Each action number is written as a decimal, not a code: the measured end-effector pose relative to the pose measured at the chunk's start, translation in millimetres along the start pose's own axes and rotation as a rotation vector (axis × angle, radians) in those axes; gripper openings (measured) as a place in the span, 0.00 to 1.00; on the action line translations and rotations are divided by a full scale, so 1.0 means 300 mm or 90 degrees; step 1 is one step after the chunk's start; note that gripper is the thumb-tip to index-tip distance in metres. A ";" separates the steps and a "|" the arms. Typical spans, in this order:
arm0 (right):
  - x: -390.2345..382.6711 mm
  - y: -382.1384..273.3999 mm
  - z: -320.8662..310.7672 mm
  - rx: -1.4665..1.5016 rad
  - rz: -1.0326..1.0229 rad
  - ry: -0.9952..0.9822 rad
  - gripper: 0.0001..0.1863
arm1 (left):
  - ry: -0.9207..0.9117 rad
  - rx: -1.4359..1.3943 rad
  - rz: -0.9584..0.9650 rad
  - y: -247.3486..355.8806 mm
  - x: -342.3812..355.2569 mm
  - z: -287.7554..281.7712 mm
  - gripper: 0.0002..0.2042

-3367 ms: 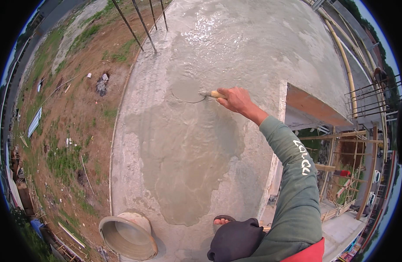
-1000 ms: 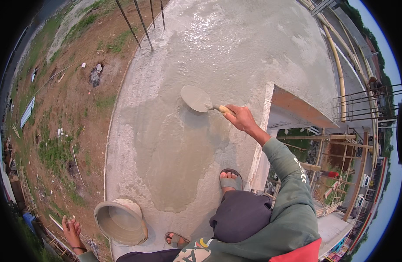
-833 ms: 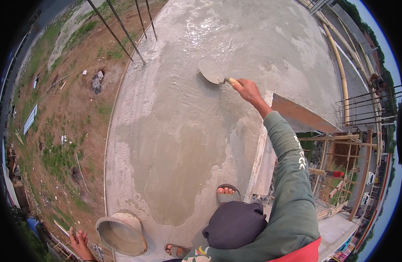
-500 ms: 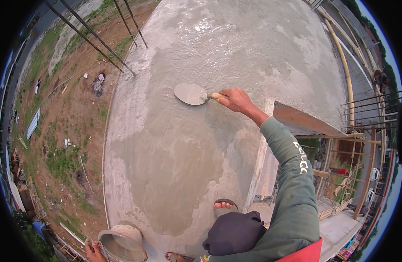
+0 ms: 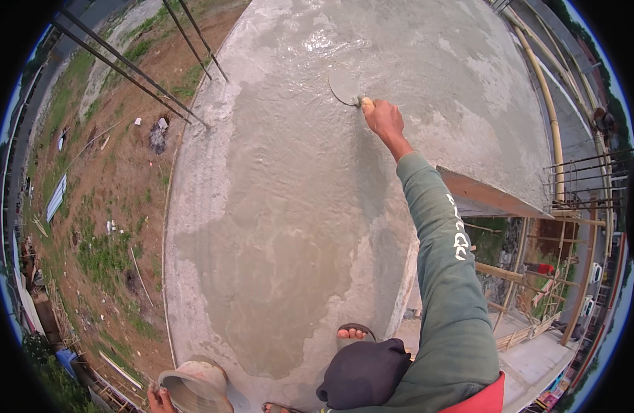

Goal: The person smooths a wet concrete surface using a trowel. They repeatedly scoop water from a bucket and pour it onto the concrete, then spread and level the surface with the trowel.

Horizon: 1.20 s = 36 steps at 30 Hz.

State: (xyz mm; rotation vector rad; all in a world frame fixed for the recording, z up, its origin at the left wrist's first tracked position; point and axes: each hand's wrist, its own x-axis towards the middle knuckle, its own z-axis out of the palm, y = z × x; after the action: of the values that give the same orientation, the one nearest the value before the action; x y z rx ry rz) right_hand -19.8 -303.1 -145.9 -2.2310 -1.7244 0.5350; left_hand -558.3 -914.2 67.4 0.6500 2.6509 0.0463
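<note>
My right hand (image 5: 383, 122) is closed round the handle of a round-bladed trowel (image 5: 344, 87), with the arm stretched far forward. The grey blade lies on or just over wet cement (image 5: 282, 172), which coats the concrete slab (image 5: 196, 179). At the lower left my left hand (image 5: 160, 400) grips the rim of a cement-stained bucket (image 5: 210, 378). The bucket tilts, its mouth turned toward the left hand, and what is deep inside is hidden. Only the fingers of that hand show.
Steel rods (image 5: 134, 72) rise at the slab's far left edge, above a drop to bare ground (image 5: 117, 227). On the right, an opening with a raised concrete edge (image 5: 492, 189) shows scaffolding below. Bamboo poles (image 5: 551, 117) line the far right. My sandalled foot (image 5: 355, 333) stands near the wet patch.
The trowel in my right hand has moved forward and to the right across the wet cement, and its blade has turned. My left hand and the bucket have shifted slightly.
</note>
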 end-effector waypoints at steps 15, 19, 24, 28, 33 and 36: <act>0.082 0.021 -0.023 0.005 -0.095 -0.098 0.25 | 0.022 -0.256 0.060 -0.102 0.033 0.083 0.23; -0.216 -0.058 0.083 0.004 -0.305 -0.213 0.18 | 0.024 -0.301 0.109 -0.160 0.053 0.125 0.21; -0.641 -0.134 0.137 -0.053 -0.582 -0.316 0.16 | 0.030 -0.314 0.135 -0.160 0.067 0.135 0.21; -0.597 -0.155 0.153 -0.081 -0.679 -0.209 0.16 | 0.029 -0.315 0.130 -0.185 0.036 0.105 0.21; -0.187 -0.223 0.126 -0.139 -0.480 0.005 0.16 | 0.048 -0.323 0.104 -0.235 -0.029 0.069 0.22; -0.049 -0.236 0.104 -0.126 -0.260 0.017 0.16 | 0.049 -0.329 0.103 -0.277 -0.066 0.057 0.22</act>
State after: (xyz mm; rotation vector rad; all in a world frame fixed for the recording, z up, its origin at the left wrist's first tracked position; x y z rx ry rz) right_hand -98.3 -299.6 -141.7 -1.9064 -2.2212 0.2485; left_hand -571.6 -998.2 48.9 0.6845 2.4914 0.7862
